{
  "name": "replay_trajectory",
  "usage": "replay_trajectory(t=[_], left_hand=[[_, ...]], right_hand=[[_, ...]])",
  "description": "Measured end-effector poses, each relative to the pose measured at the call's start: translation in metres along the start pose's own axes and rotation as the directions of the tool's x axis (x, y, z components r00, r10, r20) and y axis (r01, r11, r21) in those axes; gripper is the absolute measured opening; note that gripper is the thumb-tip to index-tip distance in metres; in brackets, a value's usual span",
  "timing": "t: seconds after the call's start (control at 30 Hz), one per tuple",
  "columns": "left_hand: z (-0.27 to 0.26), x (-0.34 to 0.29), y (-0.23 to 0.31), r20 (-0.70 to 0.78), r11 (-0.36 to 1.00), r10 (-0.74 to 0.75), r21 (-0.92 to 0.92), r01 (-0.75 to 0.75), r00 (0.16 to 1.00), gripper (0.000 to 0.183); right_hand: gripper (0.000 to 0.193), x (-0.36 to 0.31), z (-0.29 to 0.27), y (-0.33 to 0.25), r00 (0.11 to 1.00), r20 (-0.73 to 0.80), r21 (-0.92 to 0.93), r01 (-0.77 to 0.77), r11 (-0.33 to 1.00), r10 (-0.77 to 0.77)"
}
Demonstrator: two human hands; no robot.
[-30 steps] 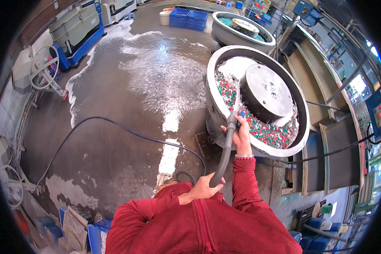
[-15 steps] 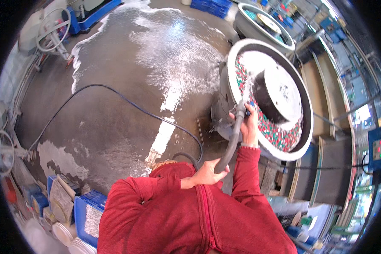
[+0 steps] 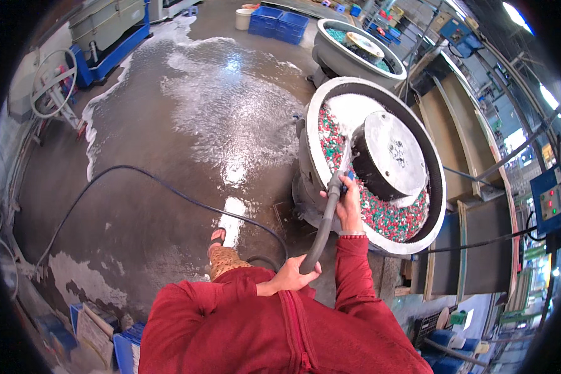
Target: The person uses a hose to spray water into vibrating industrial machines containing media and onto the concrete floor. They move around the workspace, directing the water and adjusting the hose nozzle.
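Observation:
A round grey tub (image 3: 313, 140) with a pale rim stands ahead to the right. Small red, green and white pieces (image 3: 389, 218) fill its ring around a central drum (image 3: 396, 149), with white foam (image 3: 353, 109) at the far side. My right hand (image 3: 350, 204) grips the front end of a thick grey hose (image 3: 321, 235), by a blue valve part (image 3: 349, 177). Water (image 3: 345, 154) streams from that end onto the pieces. Lower down, close to my body, my left hand (image 3: 297, 274) is wrapped round the same hose.
A second round tub (image 3: 323, 53) stands behind. Dark hose (image 3: 168, 186) loops across the wet, foamy floor (image 3: 137, 218) on my left. Blue crates (image 3: 277, 26) and a white bucket (image 3: 244, 19) sit at the back. Shelving (image 3: 489, 249) and a blue control box (image 3: 547, 202) are right.
The view has shifted, so the tubs appear lower and further left, and a sandalled foot shows below. Both hands keep hold of the hose while water still runs into the tub.

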State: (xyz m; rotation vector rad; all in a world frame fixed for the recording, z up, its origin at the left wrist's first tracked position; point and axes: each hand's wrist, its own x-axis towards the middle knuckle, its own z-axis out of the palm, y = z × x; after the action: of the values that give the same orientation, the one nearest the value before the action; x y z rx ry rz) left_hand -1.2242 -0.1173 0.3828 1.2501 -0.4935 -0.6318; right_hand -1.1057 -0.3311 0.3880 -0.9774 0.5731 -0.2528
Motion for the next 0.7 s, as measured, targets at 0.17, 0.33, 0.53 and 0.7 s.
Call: replay_trajectory(t=[0.17, 0.33, 0.53, 0.7], left_hand=[[-0.073, 0.05, 0.021, 0.095, 0.991, -0.122, -0.042, 0.126, 0.988, 0.005], [-0.137, 0.092, 0.049, 0.18, 0.993, -0.112, -0.019, 0.117, 0.977, 0.006], [-0.195, 0.12, 0.069, 0.261, 0.929, -0.348, -0.033, 0.369, 0.9, 0.007], [-0.216, 0.13, 0.073, 0.293, 0.909, -0.369, -0.083, 0.408, 0.882, 0.006]], right_hand=[[0.017, 0.05, 0.041, 0.006, 0.989, -0.113, 0.018, 0.101, 0.995, -0.098], [0.019, 0.082, 0.086, 0.004, 0.961, -0.223, 0.023, 0.175, 0.984, -0.165], [0.032, 0.108, 0.124, 0.017, 0.929, -0.272, 0.04, 0.27, 0.962, -0.25], [0.036, 0.12, 0.139, 0.031, 0.925, -0.316, 0.063, 0.244, 0.968, -0.213]])
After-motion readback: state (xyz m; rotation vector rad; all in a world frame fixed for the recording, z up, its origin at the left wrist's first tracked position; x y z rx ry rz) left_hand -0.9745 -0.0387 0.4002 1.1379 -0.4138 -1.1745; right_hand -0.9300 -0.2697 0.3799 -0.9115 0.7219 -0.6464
